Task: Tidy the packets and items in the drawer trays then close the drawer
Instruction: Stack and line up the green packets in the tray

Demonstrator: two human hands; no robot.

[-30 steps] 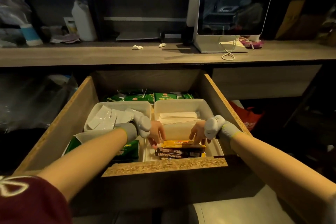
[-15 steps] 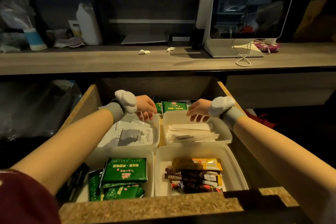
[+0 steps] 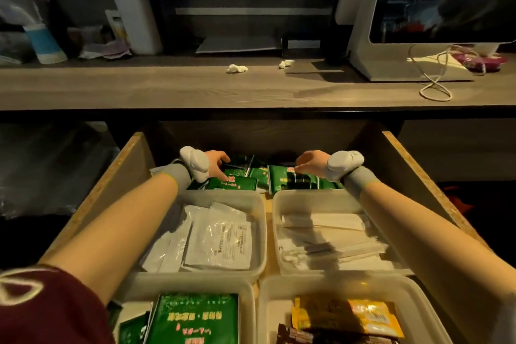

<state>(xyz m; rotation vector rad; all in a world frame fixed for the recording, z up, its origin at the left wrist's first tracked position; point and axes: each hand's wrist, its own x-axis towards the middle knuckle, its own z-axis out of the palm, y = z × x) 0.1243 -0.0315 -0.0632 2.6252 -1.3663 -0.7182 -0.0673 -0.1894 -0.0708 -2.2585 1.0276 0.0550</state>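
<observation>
The wooden drawer (image 3: 122, 173) stands pulled out with four white trays inside. White sachets (image 3: 220, 240) fill the back-left tray (image 3: 258, 204). Paper-wrapped sticks (image 3: 321, 232) lie in the back-right tray (image 3: 279, 200). The front-left tray (image 3: 248, 288) carries green packets (image 3: 195, 318); the front-right tray (image 3: 265, 290) has yellow and brown packets (image 3: 346, 313). Behind the trays lie loose green packets (image 3: 293, 180). My left hand (image 3: 216, 165) and my right hand (image 3: 310, 163) hover over them, fingers spread and curled, fingertips touching the packets.
A wooden counter (image 3: 167, 86) runs above the drawer, bearing a white monitor (image 3: 418, 8), a looped cable (image 3: 435, 86), crumpled tissues (image 3: 236, 68), a white bottle (image 3: 136, 14) and a paper cup (image 3: 46, 42). Dark shelves flank the drawer.
Both hands have left the front-right tray, travelled over the back trays and now reach the loose green packets at the back. My head has leaned closer over the drawer.
</observation>
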